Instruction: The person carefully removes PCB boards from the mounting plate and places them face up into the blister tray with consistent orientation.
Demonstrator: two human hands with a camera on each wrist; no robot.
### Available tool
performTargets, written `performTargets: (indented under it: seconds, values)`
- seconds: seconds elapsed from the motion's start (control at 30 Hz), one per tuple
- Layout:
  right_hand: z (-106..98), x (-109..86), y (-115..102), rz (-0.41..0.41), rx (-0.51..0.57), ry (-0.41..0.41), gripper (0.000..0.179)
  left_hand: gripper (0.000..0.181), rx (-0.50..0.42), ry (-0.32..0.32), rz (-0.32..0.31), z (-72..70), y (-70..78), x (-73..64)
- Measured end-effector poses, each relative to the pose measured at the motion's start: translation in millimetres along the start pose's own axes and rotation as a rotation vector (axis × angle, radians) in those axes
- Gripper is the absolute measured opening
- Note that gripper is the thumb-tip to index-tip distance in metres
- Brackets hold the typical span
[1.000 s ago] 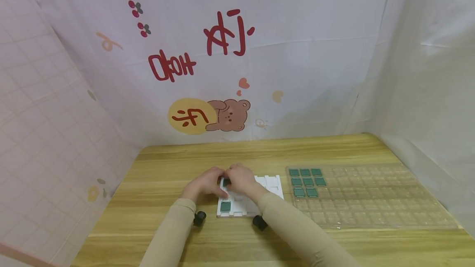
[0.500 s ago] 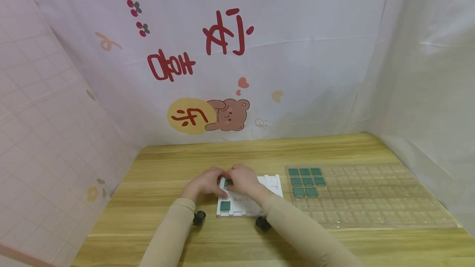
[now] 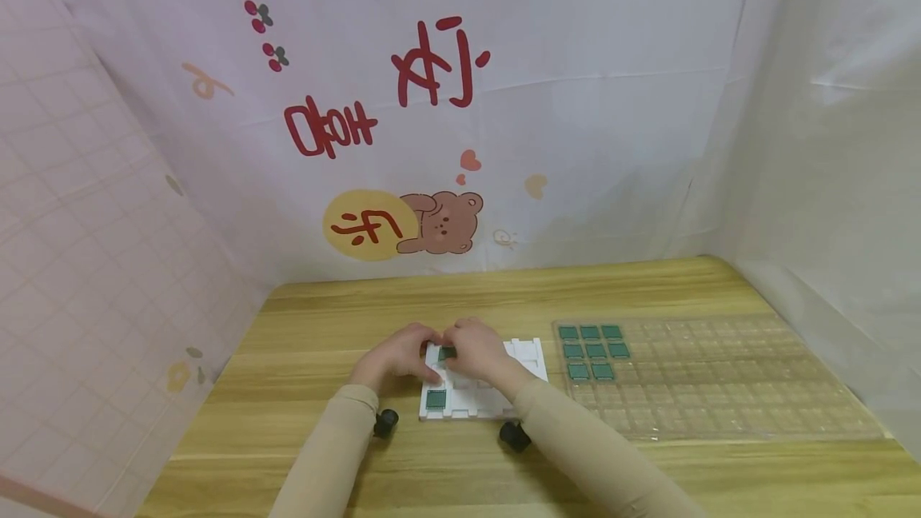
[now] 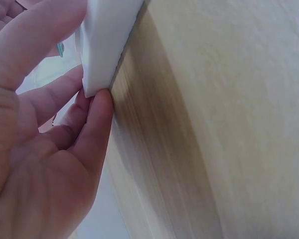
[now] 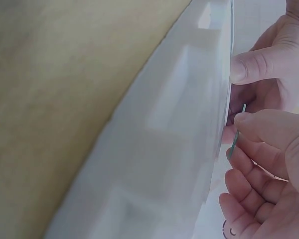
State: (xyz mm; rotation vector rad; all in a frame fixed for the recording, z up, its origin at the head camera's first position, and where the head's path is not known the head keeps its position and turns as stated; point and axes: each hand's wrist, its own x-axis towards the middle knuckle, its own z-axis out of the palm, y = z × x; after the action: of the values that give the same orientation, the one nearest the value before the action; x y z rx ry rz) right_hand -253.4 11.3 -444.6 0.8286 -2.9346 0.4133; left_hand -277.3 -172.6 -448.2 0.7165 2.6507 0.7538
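Observation:
A white tray (image 3: 496, 401) with moulded recesses lies on the table in the head view. My left hand (image 3: 401, 353) holds its left side, thumb along the near part and fingers at the far corner; the left wrist view shows fingertips (image 4: 100, 102) pressed to the tray's edge. My right hand (image 3: 476, 350) pinches a small, thin green circuit board (image 5: 235, 142) between thumb and fingers, over the tray's far-left recess. It is seen edge-on in the right wrist view and partly covered by fingers in the head view. Another green square board (image 3: 436, 399) sits in the near-left recess.
A clear plastic tray (image 3: 719, 390) with many pockets lies on the right of the wooden table (image 3: 309, 454). Several green boards (image 3: 595, 351) fill its far-left pockets. White printed cloth (image 3: 612, 142) hangs behind and at both sides.
My right hand has shifted slightly to the right with the green circuit board, away from the left fingertips. My left hand keeps its hold on the white tray.

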Motion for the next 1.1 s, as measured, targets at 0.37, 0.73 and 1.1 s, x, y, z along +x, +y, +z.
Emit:
performTargets:
  seconds: [0.37,0.73,1.1]
  values:
    - [-3.6,-9.2,7.4,-0.011,0.044,0.026,0.02,0.054,0.004,-0.004,0.016,0.7,2.1,-2.8]
    - [-13.5,-27.9,17.6,-0.005,0.087,0.049,0.021,0.056,-0.009,-0.002,-0.007,0.6,2.1,-3.8]
    - [-28.0,-48.9,33.7,-0.029,0.132,0.096,0.02,0.056,-0.025,0.002,-0.004,-0.7,3.9,-5.2]
